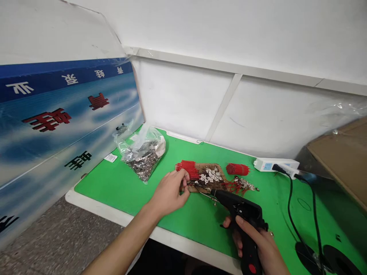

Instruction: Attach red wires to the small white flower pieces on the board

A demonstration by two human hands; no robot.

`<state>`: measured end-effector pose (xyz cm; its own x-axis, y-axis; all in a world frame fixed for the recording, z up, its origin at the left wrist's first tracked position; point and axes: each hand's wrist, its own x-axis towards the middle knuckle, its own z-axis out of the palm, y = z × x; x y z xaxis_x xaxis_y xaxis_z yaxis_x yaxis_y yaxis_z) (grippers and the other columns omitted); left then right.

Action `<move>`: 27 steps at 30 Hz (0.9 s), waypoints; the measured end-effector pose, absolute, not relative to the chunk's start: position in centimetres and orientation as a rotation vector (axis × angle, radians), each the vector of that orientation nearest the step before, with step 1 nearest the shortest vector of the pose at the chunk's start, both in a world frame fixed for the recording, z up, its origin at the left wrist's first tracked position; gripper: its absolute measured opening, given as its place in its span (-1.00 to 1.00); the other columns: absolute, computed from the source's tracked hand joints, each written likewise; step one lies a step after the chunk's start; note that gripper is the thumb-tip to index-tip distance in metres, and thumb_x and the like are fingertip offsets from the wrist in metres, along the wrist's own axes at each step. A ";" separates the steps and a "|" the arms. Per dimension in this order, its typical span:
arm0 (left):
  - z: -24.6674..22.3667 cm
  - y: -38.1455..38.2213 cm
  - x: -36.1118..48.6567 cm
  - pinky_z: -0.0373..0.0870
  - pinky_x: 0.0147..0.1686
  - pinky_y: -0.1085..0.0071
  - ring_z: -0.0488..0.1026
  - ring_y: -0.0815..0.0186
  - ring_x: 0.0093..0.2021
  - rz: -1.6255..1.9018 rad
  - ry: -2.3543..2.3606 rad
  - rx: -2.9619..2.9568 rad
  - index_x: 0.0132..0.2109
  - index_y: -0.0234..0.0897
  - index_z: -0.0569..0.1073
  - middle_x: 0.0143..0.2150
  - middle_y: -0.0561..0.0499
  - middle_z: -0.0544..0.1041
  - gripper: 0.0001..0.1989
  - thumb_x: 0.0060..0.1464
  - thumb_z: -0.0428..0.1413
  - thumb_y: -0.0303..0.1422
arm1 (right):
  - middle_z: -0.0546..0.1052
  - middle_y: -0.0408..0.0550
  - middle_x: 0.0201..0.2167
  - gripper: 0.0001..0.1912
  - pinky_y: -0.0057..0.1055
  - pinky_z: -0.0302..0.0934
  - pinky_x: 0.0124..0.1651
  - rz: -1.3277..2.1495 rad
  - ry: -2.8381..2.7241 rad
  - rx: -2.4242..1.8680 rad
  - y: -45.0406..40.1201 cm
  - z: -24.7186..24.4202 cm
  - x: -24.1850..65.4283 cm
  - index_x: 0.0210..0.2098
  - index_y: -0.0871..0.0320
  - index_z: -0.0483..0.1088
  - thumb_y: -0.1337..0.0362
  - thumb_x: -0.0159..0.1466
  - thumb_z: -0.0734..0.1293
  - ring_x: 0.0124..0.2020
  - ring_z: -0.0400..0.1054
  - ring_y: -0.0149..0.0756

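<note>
My right hand (258,240) grips a black soldering gun (239,206) by its handle, its tip pointing left. That tip reaches the front edge of a scorched brown board (204,167), close to the fingers of my left hand (172,193). My left hand is closed in a pinch there; what it holds is hidden by the fingers. Red wires (187,168) lie side by side across the board's left part. Beside them are several small silvery metal pieces (212,175). Red wires with metal ends (243,184) are heaped off the board's right side.
A clear bag of small metal parts (143,158) stands at the left on the green mat (109,187). Behind the board lies a red wire bundle (237,169). A white power strip (263,165) with black cords (291,191) is at right, near a cardboard box (341,152).
</note>
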<state>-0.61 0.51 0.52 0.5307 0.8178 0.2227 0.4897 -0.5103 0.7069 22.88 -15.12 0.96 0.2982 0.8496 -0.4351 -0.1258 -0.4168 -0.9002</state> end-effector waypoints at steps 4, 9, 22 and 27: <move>0.5 0.5 -0.7 0.18 -0.19 0.31 0.32 0.30 -0.25 0.731 1.056 2.182 -0.12 -0.24 0.30 -0.28 0.09 0.43 -0.80 0.07 0.03 -0.49 | 0.31 -0.06 -0.58 -0.28 -0.41 0.12 -0.49 1.321 -0.682 -1.681 -15.1 0.3 23.6 -0.24 0.29 0.60 -0.33 0.14 0.41 -0.55 0.19 -0.35; 0.4 0.5 -0.6 0.19 -0.19 0.32 0.32 0.30 -0.24 0.716 1.063 2.170 -0.12 -0.22 0.31 -0.27 0.10 0.43 -0.79 0.06 0.04 -0.49 | 0.33 -0.07 -0.55 -0.28 -0.39 0.13 -0.48 1.318 -0.653 -1.745 -15.0 0.9 23.3 -0.22 0.25 0.60 -0.35 0.12 0.40 -0.53 0.23 -0.32; 0.6 0.7 -0.6 0.17 -0.19 0.31 0.33 0.30 -0.22 0.702 1.071 2.172 -0.11 -0.23 0.31 -0.27 0.12 0.44 -0.78 0.06 0.05 -0.49 | 0.31 -0.08 -0.54 -0.31 -0.41 0.12 -0.49 1.265 -0.630 -1.780 -15.5 1.3 22.8 -0.20 0.26 0.61 -0.31 0.16 0.40 -0.54 0.20 -0.35; 0.5 0.7 -0.6 0.17 -0.19 0.31 0.33 0.30 -0.21 0.699 1.065 2.172 -0.10 -0.23 0.30 -0.26 0.11 0.44 -0.78 0.07 0.05 -0.48 | 0.31 -0.08 -0.54 -0.29 -0.40 0.14 -0.47 1.276 -0.628 -1.788 -15.5 1.5 22.8 -0.20 0.26 0.61 -0.33 0.13 0.41 -0.52 0.22 -0.33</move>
